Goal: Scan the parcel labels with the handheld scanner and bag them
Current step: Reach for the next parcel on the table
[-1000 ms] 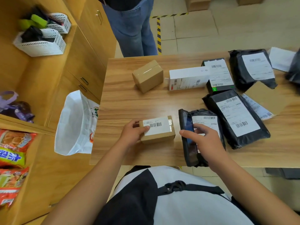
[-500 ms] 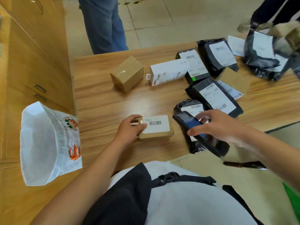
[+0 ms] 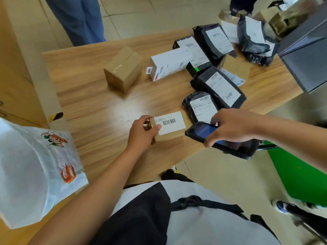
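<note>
A small cardboard parcel (image 3: 172,127) with a white barcode label lies near the front edge of the wooden table (image 3: 99,103). My left hand (image 3: 141,133) grips its left end, thumb on the label. My right hand (image 3: 231,127) holds the black handheld scanner (image 3: 203,132) from above, its lit screen up, its front end just right of the parcel. A small black poly parcel (image 3: 200,105) lies right behind the scanner. The white bag (image 3: 33,167) with cartoon prints stands open at the left.
Further back on the table lie a plain cardboard box (image 3: 123,68), a white retail box (image 3: 169,65), several black labelled parcels (image 3: 219,85) and a brown envelope (image 3: 235,67). A grey box (image 3: 306,55) sits at the right. A person in jeans (image 3: 79,18) stands beyond the table.
My right hand has lifted the scanner off the table and swung it level toward the small parcel. My head has turned, shifting the view. My left hand has stayed on the parcel.
</note>
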